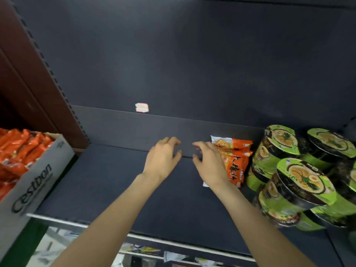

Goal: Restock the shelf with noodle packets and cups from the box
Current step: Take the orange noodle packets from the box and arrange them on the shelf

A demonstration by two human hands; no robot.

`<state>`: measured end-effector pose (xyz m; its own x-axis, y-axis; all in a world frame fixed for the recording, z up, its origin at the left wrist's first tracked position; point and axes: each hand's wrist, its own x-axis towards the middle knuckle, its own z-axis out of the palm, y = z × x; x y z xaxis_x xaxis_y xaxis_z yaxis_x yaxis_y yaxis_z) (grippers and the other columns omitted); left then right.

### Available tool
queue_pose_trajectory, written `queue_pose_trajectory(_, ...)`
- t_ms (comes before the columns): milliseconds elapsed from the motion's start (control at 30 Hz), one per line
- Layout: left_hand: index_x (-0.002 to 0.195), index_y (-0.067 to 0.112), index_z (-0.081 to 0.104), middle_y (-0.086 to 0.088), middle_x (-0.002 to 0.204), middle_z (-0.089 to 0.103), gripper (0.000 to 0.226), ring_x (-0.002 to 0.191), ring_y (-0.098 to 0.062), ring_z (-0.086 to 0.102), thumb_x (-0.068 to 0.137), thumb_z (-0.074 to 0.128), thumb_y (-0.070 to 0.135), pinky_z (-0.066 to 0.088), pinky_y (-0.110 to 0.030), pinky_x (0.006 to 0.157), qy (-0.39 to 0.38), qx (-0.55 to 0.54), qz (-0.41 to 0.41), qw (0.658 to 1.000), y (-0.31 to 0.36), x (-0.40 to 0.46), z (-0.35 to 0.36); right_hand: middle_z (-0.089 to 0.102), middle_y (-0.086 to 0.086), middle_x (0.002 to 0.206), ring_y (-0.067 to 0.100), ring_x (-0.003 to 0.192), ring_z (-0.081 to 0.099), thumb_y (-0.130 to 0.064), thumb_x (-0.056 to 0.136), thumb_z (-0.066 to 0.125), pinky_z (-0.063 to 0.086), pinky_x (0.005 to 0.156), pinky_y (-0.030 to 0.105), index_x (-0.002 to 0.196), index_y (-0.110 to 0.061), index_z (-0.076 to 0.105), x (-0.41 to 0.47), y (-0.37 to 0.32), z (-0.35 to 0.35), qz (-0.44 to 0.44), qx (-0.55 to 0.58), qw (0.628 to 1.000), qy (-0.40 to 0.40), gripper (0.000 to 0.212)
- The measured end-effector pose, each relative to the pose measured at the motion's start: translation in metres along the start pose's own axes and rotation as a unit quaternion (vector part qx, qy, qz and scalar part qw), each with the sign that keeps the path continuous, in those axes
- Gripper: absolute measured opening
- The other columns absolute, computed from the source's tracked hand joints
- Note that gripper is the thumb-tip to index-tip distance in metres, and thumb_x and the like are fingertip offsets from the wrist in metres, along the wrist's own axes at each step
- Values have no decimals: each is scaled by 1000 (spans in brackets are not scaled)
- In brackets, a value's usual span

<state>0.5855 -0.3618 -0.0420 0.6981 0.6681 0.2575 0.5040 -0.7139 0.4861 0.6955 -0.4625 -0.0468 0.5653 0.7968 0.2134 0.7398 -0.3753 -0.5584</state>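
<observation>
While both hands reached deep over the shelf, neither held anything: the left hand hung with fingers loosely curled and empty, and the right hand sat just beside it, fingers spread, its far side against or nearly against the stack of orange noodle packets lying flat to its right. Whether it truly touched them, I couldn't tell. Beyond that stack stood the green noodle cups, piled in tiers. Off to the left of the left hand sat the box, crammed with more orange packets. It looked like a placing step just wrapping up; the next move called for drawing back and reaching left into the box for another handful.
</observation>
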Motion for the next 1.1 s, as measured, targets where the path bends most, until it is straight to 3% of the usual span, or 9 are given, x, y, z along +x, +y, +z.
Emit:
queue_pose_trajectory(267,118,16,57,-2,108,58,27,103,-23,54,95,47,27,40,-31,78,83,79,-34,993,-98,-59,-95,54,-1,116,13,112,49,-15,94,49,44,94,32,125,-19,54,-7,-118,65,-83,32,992,-86,32)
queue_pose_trajectory(433,112,14,61,-9,104,59,24,103,-32,54,91,56,23,45,-42,82,79,102,-87,988,-202,-104,-159,54,-1,116,13,110,52,-14,94,49,46,93,32,125,-19,54,-16,-207,130,-110,37,985,-128,32)
queue_pose_trajectory(567,106,12,65,-12,103,61,21,100,-36,56,85,61,17,48,-41,78,70,96,-111,987,-289,-133,-211,55,0,114,13,110,52,-14,94,49,47,90,31,124,-19,55,-23,-283,191,-106,54,983,-136,31)
queue_pose_trajectory(667,108,12,63,-11,104,60,25,103,-35,55,87,55,23,48,-44,84,53,104,-123,985,-347,-147,-244,55,0,114,14,108,52,-16,94,50,46,87,28,123,-18,56,-27,-334,233,-95,61,982,-150,30)
queue_pose_trajectory(800,117,9,59,-13,116,57,32,110,-36,52,87,57,17,45,-43,91,37,106,-154,982,-412,-165,-274,56,0,113,16,106,55,-19,93,52,48,90,35,121,-20,57,-26,-389,281,-84,90,979,-164,29)
queue_pose_trajectory(933,130,12,51,-11,130,51,43,120,-32,45,88,57,19,41,-42,98,13,112,-194,974,-462,-179,-293,56,-1,117,13,108,54,-22,93,54,46,94,29,127,-20,53,-23,-428,321,-77,118,974,-175,34)
queue_pose_trajectory(1100,141,13,39,-10,149,35,52,130,-32,39,91,55,22,29,-37,108,-31,104,-214,971,-506,-178,-306,56,1,122,16,112,54,-27,94,53,47,96,33,131,-21,50,-10,-454,359,-59,120,971,-198,37)
